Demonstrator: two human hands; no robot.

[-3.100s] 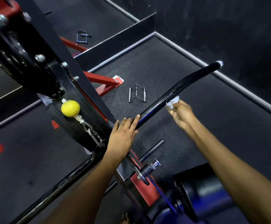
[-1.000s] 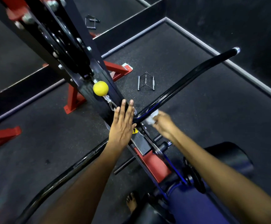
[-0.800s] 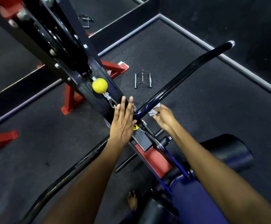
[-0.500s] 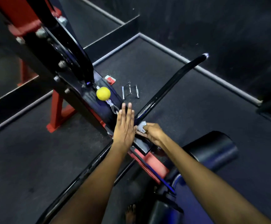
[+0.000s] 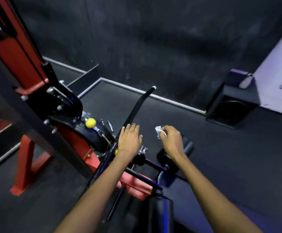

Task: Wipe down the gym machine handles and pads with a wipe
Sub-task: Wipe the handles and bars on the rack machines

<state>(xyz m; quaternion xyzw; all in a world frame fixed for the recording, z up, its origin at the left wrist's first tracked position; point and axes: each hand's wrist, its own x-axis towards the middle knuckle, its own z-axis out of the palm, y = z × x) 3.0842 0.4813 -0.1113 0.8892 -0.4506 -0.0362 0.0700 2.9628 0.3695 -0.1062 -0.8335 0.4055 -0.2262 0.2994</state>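
A long black pulldown bar (image 5: 137, 106) hangs from the red and black cable machine (image 5: 27, 68) and runs away from me towards the back wall. My left hand (image 5: 129, 139) lies flat on the bar near its middle, fingers straight. My right hand (image 5: 171, 139) is off the bar, to its right, and pinches a small crumpled white wipe (image 5: 158, 130). Under my right wrist sits a black roller pad (image 5: 173, 155). A second black pad (image 5: 160, 214) stands near the bottom of the view.
A yellow ball stopper (image 5: 90, 122) sits on the cable by the chain. The red frame base (image 5: 25, 165) stands on dark rubber flooring at the left. A black speaker box (image 5: 232, 106) stands at the right against the wall. A metal attachment (image 5: 109, 125) lies behind the bar.
My right hand with the wipe slid down the bar towards its middle, then came off it to the right. My view has tilted up. The left hand stayed on the bar.
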